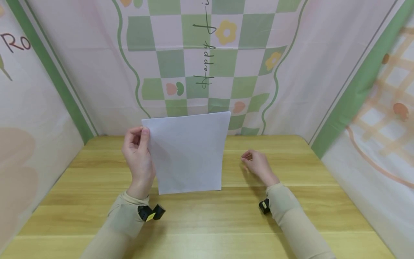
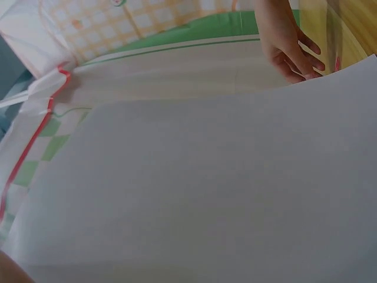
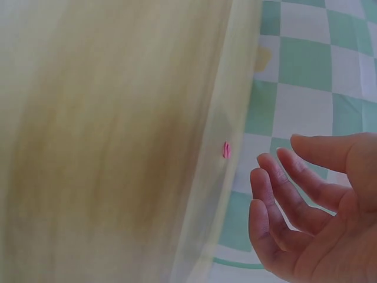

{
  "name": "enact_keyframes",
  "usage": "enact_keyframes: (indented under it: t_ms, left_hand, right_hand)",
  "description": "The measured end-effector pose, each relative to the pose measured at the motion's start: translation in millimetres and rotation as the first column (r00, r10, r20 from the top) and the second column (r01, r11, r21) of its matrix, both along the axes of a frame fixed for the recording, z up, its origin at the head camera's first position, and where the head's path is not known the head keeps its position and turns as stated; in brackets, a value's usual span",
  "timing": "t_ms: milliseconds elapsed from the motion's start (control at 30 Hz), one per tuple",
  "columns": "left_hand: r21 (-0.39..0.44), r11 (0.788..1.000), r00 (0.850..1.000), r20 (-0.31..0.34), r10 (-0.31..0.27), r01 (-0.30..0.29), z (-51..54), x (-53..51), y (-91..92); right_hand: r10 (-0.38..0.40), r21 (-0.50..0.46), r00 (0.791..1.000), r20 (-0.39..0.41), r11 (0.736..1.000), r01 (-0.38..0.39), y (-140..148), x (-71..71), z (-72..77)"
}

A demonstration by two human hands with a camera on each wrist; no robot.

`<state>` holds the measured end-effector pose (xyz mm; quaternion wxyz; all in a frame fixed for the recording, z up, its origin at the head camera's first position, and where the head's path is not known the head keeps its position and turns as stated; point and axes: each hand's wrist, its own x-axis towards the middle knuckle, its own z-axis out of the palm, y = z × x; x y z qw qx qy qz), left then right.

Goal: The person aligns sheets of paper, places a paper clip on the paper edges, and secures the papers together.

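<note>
The person's left hand (image 1: 139, 154) pinches a white rectangular paper sheet (image 1: 187, 154) near its upper-left corner, while the right hand (image 1: 257, 166), fingers loosely curved, is over the yellow-brown wooden table (image 1: 223, 223).

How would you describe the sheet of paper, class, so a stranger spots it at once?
Find the wooden table before the green-checked cloth. There, the left hand pinches a sheet of paper near its upper left corner. Its visible face is plain white, unlike the patterned cloth and grained table.
</note>
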<state>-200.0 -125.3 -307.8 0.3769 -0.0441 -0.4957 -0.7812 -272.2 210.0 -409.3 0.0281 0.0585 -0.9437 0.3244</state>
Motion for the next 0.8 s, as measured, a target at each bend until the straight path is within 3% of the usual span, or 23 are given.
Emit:
enact_keyframes:
  t_ms: [367,600,800]
  left_hand:
    - [0.0,1.0,1.0,0.001,0.006,-0.006,-0.4,-0.2,0.2]
    - [0.005,1.0,1.0,-0.002,0.003,-0.003,-0.4,0.3,0.3]
    - [0.012,1.0,1.0,-0.011,-0.001,0.001,-1.2,0.0,0.3]
  right_hand:
    - [-0.015,0.072,0.997,0.075,0.997,0.01,3.9,-3.0,-1.3]
    - [-0.057,0.088,0.984,0.168,0.995,0.043,5.0,-2.6,0.5]
    - [-0.058,0.103,0.979,0.193,0.994,0.039,5.9,-2.9,-1.0]
